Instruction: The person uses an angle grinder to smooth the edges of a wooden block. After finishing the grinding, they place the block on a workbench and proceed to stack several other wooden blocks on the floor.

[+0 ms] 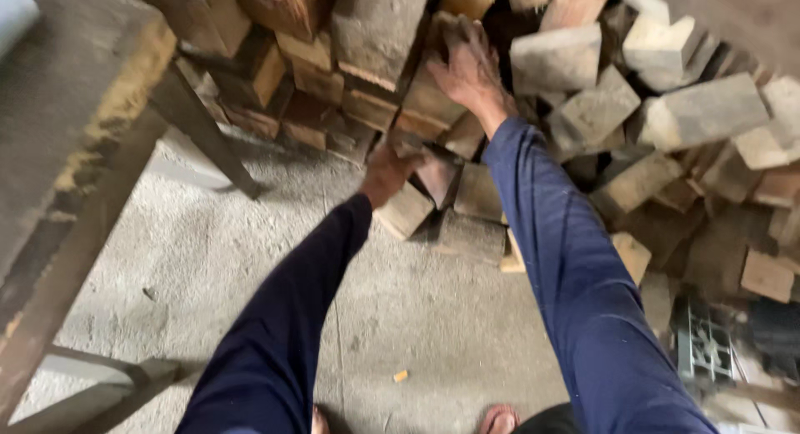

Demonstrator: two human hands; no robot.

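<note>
Wooden blocks are stacked loosely; left hand grips a low block, right hand rests open-fingered higher, so draw slowly.

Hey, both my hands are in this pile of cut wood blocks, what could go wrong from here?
1. The wood pile is loosely stacked and leans over the spot where the left hand touches a low block; moving that block may let upper blocks slide onto the hand.
2. The right hand reaches between rough blocks, so pinching or splinters seem possible.
3. Bare toes show below; a falling block could hit them.
</note>
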